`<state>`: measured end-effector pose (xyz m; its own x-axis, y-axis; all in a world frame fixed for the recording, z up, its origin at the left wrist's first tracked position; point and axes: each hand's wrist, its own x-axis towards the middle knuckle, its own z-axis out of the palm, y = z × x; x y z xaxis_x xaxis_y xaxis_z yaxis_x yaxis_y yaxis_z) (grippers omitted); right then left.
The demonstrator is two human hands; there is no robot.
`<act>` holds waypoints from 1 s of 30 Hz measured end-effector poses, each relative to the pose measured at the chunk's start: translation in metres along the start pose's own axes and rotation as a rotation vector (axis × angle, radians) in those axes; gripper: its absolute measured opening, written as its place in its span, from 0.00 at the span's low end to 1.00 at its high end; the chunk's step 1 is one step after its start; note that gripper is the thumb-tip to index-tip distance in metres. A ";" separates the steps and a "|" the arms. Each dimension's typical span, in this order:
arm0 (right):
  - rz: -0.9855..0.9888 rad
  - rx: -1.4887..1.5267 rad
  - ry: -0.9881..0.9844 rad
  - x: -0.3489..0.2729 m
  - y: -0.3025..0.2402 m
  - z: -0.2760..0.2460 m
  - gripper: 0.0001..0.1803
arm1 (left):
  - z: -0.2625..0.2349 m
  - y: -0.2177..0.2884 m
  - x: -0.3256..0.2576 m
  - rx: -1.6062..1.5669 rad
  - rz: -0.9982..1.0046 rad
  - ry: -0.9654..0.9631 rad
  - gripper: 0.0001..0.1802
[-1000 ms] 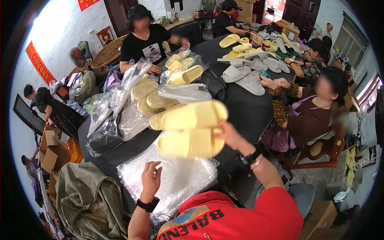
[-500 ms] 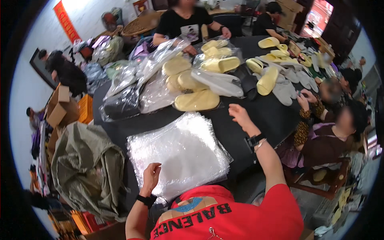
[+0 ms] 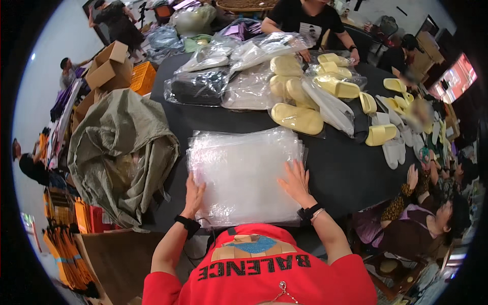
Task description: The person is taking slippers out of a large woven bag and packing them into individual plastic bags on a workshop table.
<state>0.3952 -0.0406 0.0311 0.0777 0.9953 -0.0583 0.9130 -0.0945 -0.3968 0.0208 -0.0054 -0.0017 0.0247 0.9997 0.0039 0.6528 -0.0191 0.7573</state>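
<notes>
A stack of clear plastic bags (image 3: 249, 173) lies on the black table just in front of me. My left hand (image 3: 193, 196) is at the stack's left edge, its fingers extended and pointing away from me. On the opposite side my right hand (image 3: 295, 183) rests on the stack's right edge with its fingers spread. Neither hand holds anything. Beyond the stack lie bagged yellow slippers (image 3: 297, 119), bagged white slippers (image 3: 329, 108) and bagged black slippers (image 3: 195, 87).
A grey-green woven sack (image 3: 122, 152) stands left of the table (image 3: 335, 162), near an orange crate (image 3: 144, 77) and a cardboard box (image 3: 109, 63). Loose yellow slippers (image 3: 381, 134) lie at the right. One person (image 3: 312, 23) stands across the table; others sit at the right.
My right hand has come down and nearer, from above the table onto the stack's right edge. The stack's edges look straighter and more even. The view has turned left.
</notes>
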 end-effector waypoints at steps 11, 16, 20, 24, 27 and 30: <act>-0.042 -0.067 0.122 -0.024 0.026 0.002 0.35 | -0.003 0.100 0.065 0.283 0.402 0.167 0.25; -0.280 -0.211 0.003 -0.061 0.004 0.016 0.35 | 0.045 0.180 0.156 -0.065 0.585 -0.119 0.26; -0.364 -0.119 0.070 -0.072 0.004 0.046 0.33 | 0.083 0.245 0.212 -0.172 0.512 -0.021 0.36; -0.369 -0.077 0.109 -0.071 0.006 0.049 0.34 | 0.113 0.271 0.226 -0.024 0.485 0.010 0.32; -0.357 -0.053 0.097 -0.071 0.005 0.047 0.34 | 0.120 0.263 0.238 0.035 0.303 -0.231 0.21; -0.344 -0.043 0.081 -0.073 0.006 0.048 0.34 | 0.122 0.267 0.239 0.062 0.432 -0.057 0.14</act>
<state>0.3760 -0.1150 -0.0106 -0.2076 0.9673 0.1455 0.9073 0.2460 -0.3411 0.2935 0.2269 0.1219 0.3457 0.8973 0.2744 0.6180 -0.4377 0.6531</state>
